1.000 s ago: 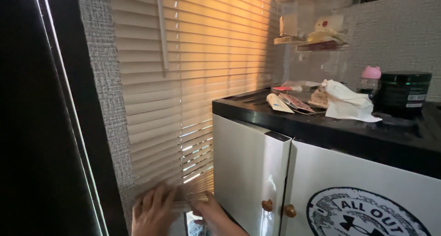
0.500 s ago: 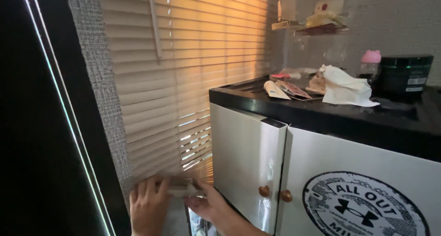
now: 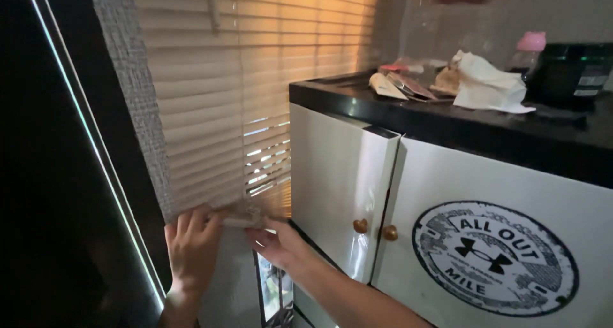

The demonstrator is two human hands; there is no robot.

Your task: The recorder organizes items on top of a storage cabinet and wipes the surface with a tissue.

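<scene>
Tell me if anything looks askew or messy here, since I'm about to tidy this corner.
The blind hangs unevenly: its lower slats gape and bunch where the left hand and right hand hold the bottom rail. On the cabinet top, crumpled white paper and packets lie scattered.

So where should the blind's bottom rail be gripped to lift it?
Probably at the bottom rail itself, from below and in front: it is the one stiff bar under thin slats. The left hand and right hand already flank its exposed stretch beside the cabinet.
</scene>
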